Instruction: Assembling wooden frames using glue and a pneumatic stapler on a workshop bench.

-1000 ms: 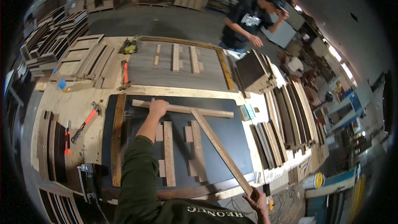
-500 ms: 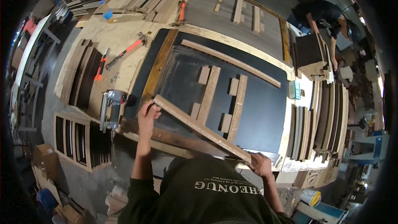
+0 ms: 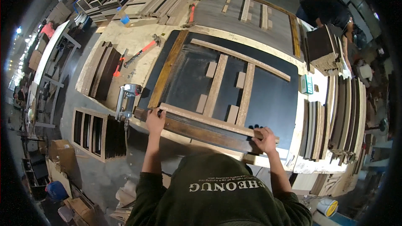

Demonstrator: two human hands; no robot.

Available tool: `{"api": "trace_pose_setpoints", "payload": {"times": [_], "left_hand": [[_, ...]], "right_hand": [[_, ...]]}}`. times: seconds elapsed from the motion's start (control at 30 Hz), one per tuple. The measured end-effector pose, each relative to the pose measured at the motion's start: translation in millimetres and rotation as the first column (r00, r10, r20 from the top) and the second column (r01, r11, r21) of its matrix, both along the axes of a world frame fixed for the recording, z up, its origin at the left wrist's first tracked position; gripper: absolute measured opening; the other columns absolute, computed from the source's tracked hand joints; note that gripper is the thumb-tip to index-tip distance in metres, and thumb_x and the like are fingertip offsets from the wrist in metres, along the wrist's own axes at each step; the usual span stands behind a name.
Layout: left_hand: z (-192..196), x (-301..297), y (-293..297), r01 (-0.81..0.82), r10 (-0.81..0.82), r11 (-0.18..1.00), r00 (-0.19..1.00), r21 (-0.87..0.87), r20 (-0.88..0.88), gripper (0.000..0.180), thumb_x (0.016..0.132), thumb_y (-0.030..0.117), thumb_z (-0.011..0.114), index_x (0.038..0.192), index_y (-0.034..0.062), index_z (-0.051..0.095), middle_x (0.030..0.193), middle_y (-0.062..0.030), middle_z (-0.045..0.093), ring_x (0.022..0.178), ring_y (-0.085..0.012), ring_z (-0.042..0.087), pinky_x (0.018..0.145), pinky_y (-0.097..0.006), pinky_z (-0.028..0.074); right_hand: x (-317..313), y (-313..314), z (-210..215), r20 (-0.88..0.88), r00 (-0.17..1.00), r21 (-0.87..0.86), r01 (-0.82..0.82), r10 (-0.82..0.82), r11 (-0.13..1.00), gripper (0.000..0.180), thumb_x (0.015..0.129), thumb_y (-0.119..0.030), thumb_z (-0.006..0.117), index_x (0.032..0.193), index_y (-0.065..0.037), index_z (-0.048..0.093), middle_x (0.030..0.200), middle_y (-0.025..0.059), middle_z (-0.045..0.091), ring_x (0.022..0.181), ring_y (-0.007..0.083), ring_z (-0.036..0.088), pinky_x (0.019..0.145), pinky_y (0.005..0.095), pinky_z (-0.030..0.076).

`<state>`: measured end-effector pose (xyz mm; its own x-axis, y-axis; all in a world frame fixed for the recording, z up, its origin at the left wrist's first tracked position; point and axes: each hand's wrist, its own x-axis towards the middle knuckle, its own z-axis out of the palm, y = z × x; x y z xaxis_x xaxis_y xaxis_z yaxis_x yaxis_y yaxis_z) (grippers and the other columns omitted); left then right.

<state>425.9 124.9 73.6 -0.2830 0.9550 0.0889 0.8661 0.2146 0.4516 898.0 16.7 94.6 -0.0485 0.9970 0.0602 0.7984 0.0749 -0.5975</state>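
A long pale wooden strip (image 3: 205, 119) lies along the near side of the dark board (image 3: 274, 115), close to the brown wooden rail (image 3: 197, 133) on its near edge. My left hand (image 3: 155, 120) is closed on the strip's left end, where the rail and a yellow-brown side rail (image 3: 168, 69) meet. Around its right end my right hand (image 3: 265, 139) has its fingers curled. Two upright strips (image 3: 216, 84) stretch from near this strip toward a far strip (image 3: 240, 58). Several short wooden blocks (image 3: 233, 114) sit beside the uprights.
A nail gun (image 3: 127, 100) lies left of the board, with a hammer (image 3: 143, 51) and an orange-handled tool (image 3: 119, 64) beyond. Stacked wooden strips (image 3: 316, 127) stand at right, near a small green-and-white box (image 3: 307, 84). A co-worker (image 3: 322, 10) bends over stacked panels at far right.
The strip's right end has swung away from me onto the board with my right hand, so it now lies nearly parallel to the near rail. My left hand stays at its left end.
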Motion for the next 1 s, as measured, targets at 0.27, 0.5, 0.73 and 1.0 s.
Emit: {"api": "trace_pose_setpoints", "payload": {"times": [0.27,0.5,0.73,1.0], "left_hand": [[46.6,-7.8,21.9,-0.040,0.034,0.995,0.997,-0.088,-0.070,0.029,0.085,0.035,0.062,0.084,0.0066,0.069,0.079,-0.0171,0.064,0.078,-0.0383,0.062,0.066,-0.048,0.048],[40.7,8.4,22.9,0.015,-0.014,1.000,0.998,-0.013,0.060,0.019,0.082,0.026,0.064,0.082,0.0080,0.068,0.080,-0.0172,0.065,0.079,-0.0387,0.062,0.069,-0.047,0.050],[17.0,16.3,-49.2,0.459,-0.363,0.819,0.880,0.345,-0.306,0.011,0.072,0.011,0.058,0.077,0.0076,0.068,0.080,-0.0126,0.063,0.082,-0.0341,0.061,0.073,-0.042,0.050],[48.5,-5.5,-51.3,0.443,-0.443,0.886,0.896,0.137,-0.032,0.015,0.070,0.003,0.057,0.081,0.0077,0.067,0.092,-0.0082,0.063,0.085,-0.0301,0.061,0.073,-0.040,0.050]], "right_hand": [[-18.5,-5.7,-0.2,-0.230,0.970,0.012,-0.084,0.084,0.996,0.035,0.067,-0.005,0.072,0.102,-0.006,0.067,0.094,0.0174,0.062,0.091,0.0368,0.058,0.081,0.0409,0.049],[-22.5,-0.1,6.5,-0.328,0.943,-0.129,-0.105,0.057,0.986,0.036,0.069,-0.004,0.074,0.104,-0.003,0.067,0.099,0.0173,0.064,0.093,0.0333,0.061,0.083,0.0367,0.050],[-27.2,5.4,6.0,-0.341,0.940,-0.191,-0.068,-0.001,0.979,0.034,0.071,-0.003,0.073,0.104,-0.002,0.067,0.094,0.0142,0.062,0.091,0.0295,0.061,0.081,0.0347,0.049],[-16.7,-4.5,3.2,-0.266,0.963,-0.155,-0.091,0.048,0.984,0.033,0.070,-0.003,0.073,0.102,-0.004,0.066,0.092,0.0140,0.062,0.088,0.0295,0.062,0.079,0.0357,0.050]]}}
